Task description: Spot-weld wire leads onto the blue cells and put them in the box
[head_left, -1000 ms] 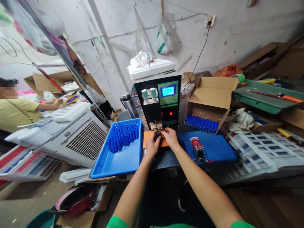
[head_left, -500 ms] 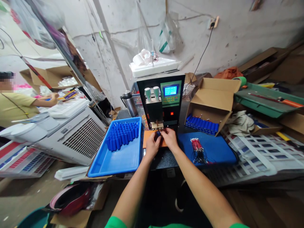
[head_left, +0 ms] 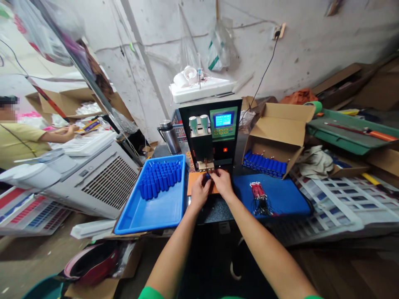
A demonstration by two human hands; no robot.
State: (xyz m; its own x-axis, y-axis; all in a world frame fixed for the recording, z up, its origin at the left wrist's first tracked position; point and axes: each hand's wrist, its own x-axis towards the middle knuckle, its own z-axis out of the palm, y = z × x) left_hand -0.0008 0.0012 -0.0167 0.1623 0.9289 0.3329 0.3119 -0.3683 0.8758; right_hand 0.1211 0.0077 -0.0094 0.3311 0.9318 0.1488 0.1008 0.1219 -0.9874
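In front of a black spot welder (head_left: 227, 160) with a lit display, my left hand (head_left: 200, 190) grips a blue cylindrical battery cell (head_left: 208, 176), mostly covered by the fingers. My right hand (head_left: 222, 182) is closed in a pinch at the cell's right side; what sits between its fingertips is too small to make out. Both hands are over an orange board (head_left: 193, 179), just under the welder's electrodes (head_left: 206, 163). A blue tray (head_left: 162, 216) on the left holds several upright blue cells (head_left: 157, 182). Red and black wire leads (head_left: 258, 195) lie bundled on a blue mat (head_left: 286, 195) at right.
An open cardboard box (head_left: 280, 128) with more blue cells (head_left: 264, 163) stands behind the mat. A steel flask (head_left: 169, 135) is behind the tray. White plastic crates (head_left: 330, 203) flank the right side. At far left, another person (head_left: 25, 137) works beyond a grey air cooler (head_left: 102, 182).
Both hands stay almost in place at the electrodes, with only slight finger shifts around the cell. The whole view has shifted a little.
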